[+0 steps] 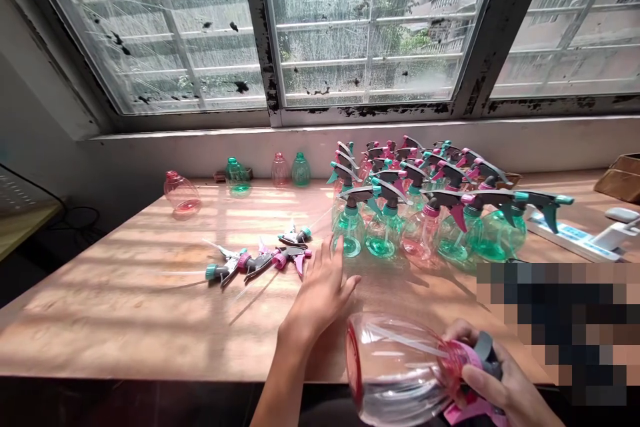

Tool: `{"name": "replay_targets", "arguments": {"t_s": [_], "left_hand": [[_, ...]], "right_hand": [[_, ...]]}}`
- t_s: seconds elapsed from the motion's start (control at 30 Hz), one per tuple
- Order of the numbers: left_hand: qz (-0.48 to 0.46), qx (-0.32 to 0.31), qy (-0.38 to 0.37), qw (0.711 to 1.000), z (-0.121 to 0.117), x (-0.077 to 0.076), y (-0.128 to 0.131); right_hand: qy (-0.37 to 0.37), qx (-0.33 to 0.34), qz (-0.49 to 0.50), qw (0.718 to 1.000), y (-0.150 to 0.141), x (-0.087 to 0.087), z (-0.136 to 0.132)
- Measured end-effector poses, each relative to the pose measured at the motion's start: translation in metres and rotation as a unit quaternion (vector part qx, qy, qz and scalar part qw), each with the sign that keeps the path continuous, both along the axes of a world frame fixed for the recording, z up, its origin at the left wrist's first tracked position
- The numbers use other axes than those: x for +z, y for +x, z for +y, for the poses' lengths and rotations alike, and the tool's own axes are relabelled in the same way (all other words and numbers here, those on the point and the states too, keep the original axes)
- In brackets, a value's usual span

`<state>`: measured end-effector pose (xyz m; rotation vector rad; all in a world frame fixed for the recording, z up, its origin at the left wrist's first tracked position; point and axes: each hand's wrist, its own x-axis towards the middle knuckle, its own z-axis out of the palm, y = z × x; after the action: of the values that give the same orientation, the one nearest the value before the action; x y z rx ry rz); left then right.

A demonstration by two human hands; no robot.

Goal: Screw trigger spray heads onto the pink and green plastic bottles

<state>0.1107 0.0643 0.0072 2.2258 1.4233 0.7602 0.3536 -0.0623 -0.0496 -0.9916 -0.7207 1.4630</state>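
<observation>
My right hand (495, 383) grips a clear pink spray bottle (400, 367) by its neck, just below the trigger head. The bottle lies tilted on its side in the air by the table's front edge, its base toward the left and a dip tube inside. My left hand (325, 283) reaches over the table with fingers stretched out, holding nothing. Its fingertips are close to a green spray bottle (349, 233) at the corner of the group; whether they touch it I cannot tell. Left of that hand lie several loose trigger spray heads (260, 260) with thin tubes.
Many assembled green and pink spray bottles (420, 237) stand packed together at right centre. Bottles without heads, pink (183, 197) and green (301, 170) among them, stand along the back left. A white device (575, 237) and a brown box (620, 177) are at right, beneath windows.
</observation>
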Motion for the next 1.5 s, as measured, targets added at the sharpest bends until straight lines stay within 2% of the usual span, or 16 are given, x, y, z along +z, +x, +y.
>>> {"name": "replay_targets", "arguments": {"t_s": [0.1, 0.2, 0.33, 0.43, 0.57, 0.73, 0.93, 1.1, 1.4, 1.5], "left_hand": [[-0.08, 0.011, -0.039, 0.996, -0.016, 0.005, -0.007], [-0.17, 0.022, -0.089, 0.981, -0.043, 0.004, -0.023], [-0.244, -0.023, -0.174, 0.954, -0.072, -0.006, -0.046], [-0.316, -0.06, -0.215, 0.922, -0.075, -0.015, -0.051], [-0.374, -0.049, -0.225, 0.898, -0.066, -0.025, -0.048], [-0.391, -0.042, -0.225, 0.891, -0.063, -0.036, -0.055], [-0.367, -0.052, -0.209, 0.905, -0.066, -0.037, -0.058], [-0.375, -0.036, -0.199, 0.905, -0.065, -0.036, -0.054], [-0.348, -0.065, -0.172, 0.92, -0.064, -0.042, -0.055], [-0.365, -0.053, -0.186, 0.911, -0.066, -0.038, -0.052]], "right_hand": [[-0.005, -0.014, -0.011, 1.0, 0.001, -0.001, 0.002], [-0.018, -0.027, -0.035, 0.999, -0.002, 0.0, 0.007], [0.002, -0.035, -0.093, 0.995, -0.015, 0.011, 0.016], [0.04, -0.021, -0.118, 0.992, -0.028, 0.019, 0.027], [0.071, -0.001, -0.115, 0.991, -0.039, 0.021, 0.044], [0.068, 0.039, -0.1, 0.992, -0.042, 0.014, 0.054], [0.041, 0.082, -0.093, 0.991, -0.039, 0.009, 0.053], [0.059, 0.085, -0.098, 0.99, -0.041, 0.012, 0.052], [0.042, 0.073, -0.081, 0.993, -0.04, 0.012, 0.052], [0.051, 0.072, -0.104, 0.991, -0.041, 0.012, 0.052]]}}
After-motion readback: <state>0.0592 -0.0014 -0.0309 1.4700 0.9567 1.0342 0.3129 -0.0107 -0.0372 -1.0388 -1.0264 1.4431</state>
